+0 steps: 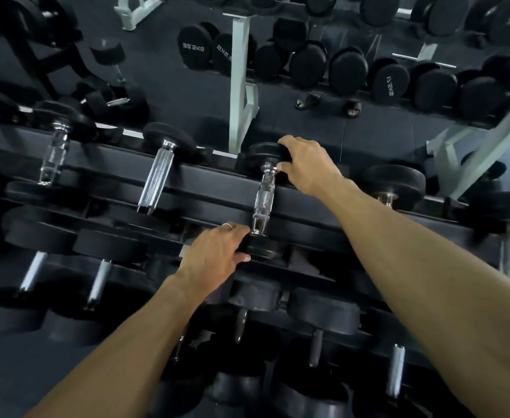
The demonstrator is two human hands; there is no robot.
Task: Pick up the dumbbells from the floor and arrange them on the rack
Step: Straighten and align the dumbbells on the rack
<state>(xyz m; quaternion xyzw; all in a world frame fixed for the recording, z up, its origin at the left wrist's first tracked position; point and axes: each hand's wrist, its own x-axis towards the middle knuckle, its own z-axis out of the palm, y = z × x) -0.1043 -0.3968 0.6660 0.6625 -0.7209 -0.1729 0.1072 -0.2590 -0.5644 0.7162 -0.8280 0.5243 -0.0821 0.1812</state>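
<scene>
A black dumbbell with a chrome knurled handle (264,200) lies across the top tier of the dark rack (205,179), near the middle of the view. My left hand (217,254) grips its near rubber head (262,248), thumb along the head's edge. My right hand (305,167) curls over its far head (262,152), thumb by the handle's collar. Both arms reach forward from the bottom of the frame.
More dumbbells fill the top tier on both sides (157,173) (389,188) and the lower tiers (96,285) (317,336). A wall mirror behind reflects another loaded rack (347,70), pale frame posts (241,82) and dark floor.
</scene>
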